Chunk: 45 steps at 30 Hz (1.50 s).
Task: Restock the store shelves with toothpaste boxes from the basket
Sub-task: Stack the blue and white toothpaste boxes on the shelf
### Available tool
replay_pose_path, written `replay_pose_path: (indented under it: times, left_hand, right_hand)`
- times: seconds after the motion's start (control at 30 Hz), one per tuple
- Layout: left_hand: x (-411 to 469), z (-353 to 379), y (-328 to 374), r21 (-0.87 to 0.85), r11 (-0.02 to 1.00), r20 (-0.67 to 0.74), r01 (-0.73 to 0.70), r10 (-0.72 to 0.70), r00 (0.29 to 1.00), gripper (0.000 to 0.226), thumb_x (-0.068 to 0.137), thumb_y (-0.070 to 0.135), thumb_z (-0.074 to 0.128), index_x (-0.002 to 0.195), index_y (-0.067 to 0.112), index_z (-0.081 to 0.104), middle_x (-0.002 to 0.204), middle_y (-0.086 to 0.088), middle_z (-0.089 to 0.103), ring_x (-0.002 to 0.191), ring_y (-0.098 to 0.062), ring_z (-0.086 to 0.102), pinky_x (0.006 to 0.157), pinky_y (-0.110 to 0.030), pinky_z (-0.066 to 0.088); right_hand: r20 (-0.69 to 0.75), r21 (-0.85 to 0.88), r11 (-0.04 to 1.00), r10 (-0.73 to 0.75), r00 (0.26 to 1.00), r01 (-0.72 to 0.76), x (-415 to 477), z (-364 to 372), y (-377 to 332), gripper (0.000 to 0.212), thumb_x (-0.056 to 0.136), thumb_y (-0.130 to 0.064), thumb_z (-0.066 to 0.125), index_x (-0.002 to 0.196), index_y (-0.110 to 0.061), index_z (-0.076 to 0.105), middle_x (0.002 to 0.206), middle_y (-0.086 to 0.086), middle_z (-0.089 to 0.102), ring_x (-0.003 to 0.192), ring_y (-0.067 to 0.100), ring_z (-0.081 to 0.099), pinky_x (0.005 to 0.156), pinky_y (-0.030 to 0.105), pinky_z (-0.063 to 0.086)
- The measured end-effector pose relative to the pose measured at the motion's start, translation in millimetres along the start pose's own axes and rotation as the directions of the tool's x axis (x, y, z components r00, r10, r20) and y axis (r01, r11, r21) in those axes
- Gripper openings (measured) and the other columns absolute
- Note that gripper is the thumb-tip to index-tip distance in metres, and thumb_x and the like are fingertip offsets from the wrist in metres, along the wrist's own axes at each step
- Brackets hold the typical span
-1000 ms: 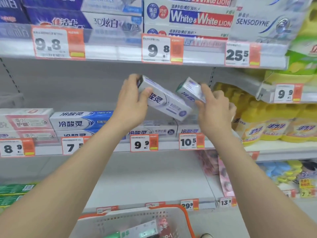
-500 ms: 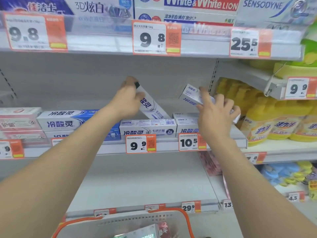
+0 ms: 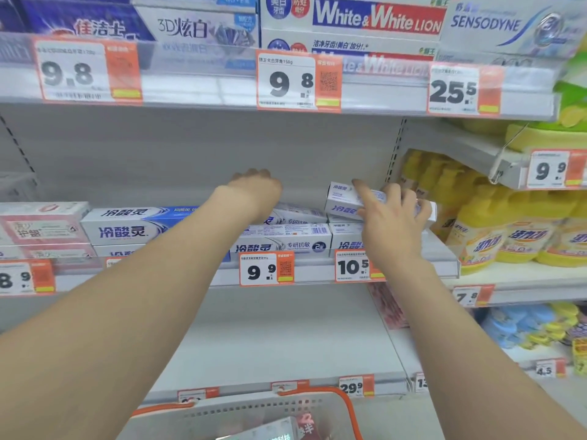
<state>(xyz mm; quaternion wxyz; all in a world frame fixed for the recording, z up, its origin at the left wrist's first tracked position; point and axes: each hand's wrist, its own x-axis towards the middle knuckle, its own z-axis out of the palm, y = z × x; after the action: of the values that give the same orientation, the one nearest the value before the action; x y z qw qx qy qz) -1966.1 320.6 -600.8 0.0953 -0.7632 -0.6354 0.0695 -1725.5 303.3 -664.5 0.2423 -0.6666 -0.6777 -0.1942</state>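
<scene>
Shelf (image 3: 314, 272) rows are filling: the left hand (image 3: 254, 188) has lowered its box (image 3: 298, 214) flat onto the 9.9 stack, grip hidden. The right hand (image 3: 394, 227) still clasps a second box (image 3: 341, 201) just above the 10.5 stack.

Held white cardboard toothpaste box (image 3: 344, 201): blue lettering, pale blue shading. Stacked white shelf boxes (image 3: 127, 225): blue lettering, blue swoosh band. Pink-and-white cartons (image 3: 41, 228): red-pink print. White paper price tags (image 3: 266, 269): black numerals, orange side panel, yellow strip. Yellow plastic bottles (image 3: 482, 239): blue label script. Pale grey perforated plastic basket (image 3: 254, 411): orange rim and handle. Light grey metal shelf (image 3: 270, 338): plain.
</scene>
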Motion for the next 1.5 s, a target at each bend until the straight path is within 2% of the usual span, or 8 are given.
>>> replay_pose_path:
  times: [0.13,0.3,0.5,0.73,0.93,1.07,1.2,1.5]
  left_hand:
    - [12,8,11,-0.104,0.994,0.114,-0.031,0.043,0.993,0.018,0.107,0.021,0.049,0.121,0.011,0.055,0.119,-0.009,0.053,0.107,-0.034,0.056,0.094,-0.05,0.05]
    - [22,13,14,-0.103,0.993,0.099,-0.048,0.058,0.993,0.023,0.103,0.005,0.05,0.125,0.01,0.053,0.118,-0.011,0.053,0.109,-0.034,0.055,0.109,-0.062,0.041]
    - [24,11,20,-0.216,0.976,0.238,-0.02,0.073,0.968,0.038,0.101,0.012,0.043,0.139,0.013,0.049,0.14,-0.01,0.055,0.123,-0.034,0.056,0.105,-0.048,0.049]
    - [17,3,34,-0.127,0.99,0.257,0.066,-0.031,0.966,0.015,0.097,0.012,0.041,0.085,0.01,0.05,0.092,-0.006,0.05,0.081,-0.028,0.054,0.08,-0.04,0.048]
    - [36,21,77,-0.445,0.843,-0.064,-0.303,0.307,0.95,0.058,0.104,0.042,0.038,0.157,0.019,0.04,0.155,-0.011,0.046,0.142,-0.033,0.045,0.118,-0.044,0.037]
    - [35,38,102,-0.336,0.869,-0.058,-0.364,0.367,0.928,0.078,0.094,0.076,0.027,0.16,0.035,0.03,0.164,0.004,0.036,0.149,-0.028,0.037,0.118,-0.058,0.033]
    - [27,46,103,-0.257,0.901,-0.094,-0.351,0.338,0.936,0.062,0.107,0.057,0.039,0.164,0.038,0.022,0.171,0.004,0.024,0.155,-0.027,0.027,0.121,-0.06,0.026]
    - [20,44,90,-0.375,0.882,-0.067,-0.287,0.283,0.957,0.05,0.108,0.043,0.05,0.157,0.034,0.039,0.163,0.006,0.037,0.147,-0.028,0.038,0.118,-0.062,0.028]
  right_hand:
    - [-0.008,-0.014,1.0,0.009,1.0,-0.009,0,3,6,0.073,0.095,-0.012,0.065,0.153,-0.044,0.034,0.13,0.013,0.047,0.125,0.037,0.04,0.108,0.058,0.025]
    - [-0.038,0.01,1.0,0.027,0.999,-0.027,4,7,13,0.062,0.102,-0.016,0.054,0.153,-0.044,0.033,0.131,0.013,0.046,0.126,0.038,0.038,0.109,0.059,0.026]
    - [-0.011,-0.012,1.0,0.028,1.0,-0.028,7,12,19,0.071,0.096,-0.01,0.06,0.152,-0.045,0.034,0.132,0.013,0.045,0.127,0.037,0.038,0.111,0.06,0.025]
    - [-0.043,0.01,0.998,0.065,0.997,-0.065,15,13,25,0.069,0.098,-0.008,0.059,0.152,-0.044,0.035,0.135,0.016,0.044,0.132,0.038,0.038,0.118,0.064,0.018]
    - [-0.213,0.005,0.937,0.343,0.915,-0.35,17,18,55,0.046,0.103,-0.035,0.058,0.147,-0.039,0.046,0.12,0.021,0.047,0.11,0.042,0.049,0.107,0.058,0.029]
    - [-0.068,0.041,0.893,0.45,0.89,-0.448,15,11,82,0.038,0.104,-0.045,0.056,0.14,-0.033,0.056,0.118,0.016,0.049,0.102,0.043,0.058,0.094,0.052,0.04]
    - [0.003,-0.03,0.894,0.448,0.894,-0.448,15,11,90,0.03,0.104,-0.027,0.058,0.134,-0.023,0.058,0.119,0.019,0.055,0.106,0.045,0.06,0.096,0.051,0.039]
    - [0.154,-0.13,0.927,0.37,0.916,-0.353,12,11,91,0.064,0.088,0.002,0.059,0.142,-0.032,0.056,0.128,0.015,0.06,0.124,0.043,0.051,0.108,0.059,0.03]
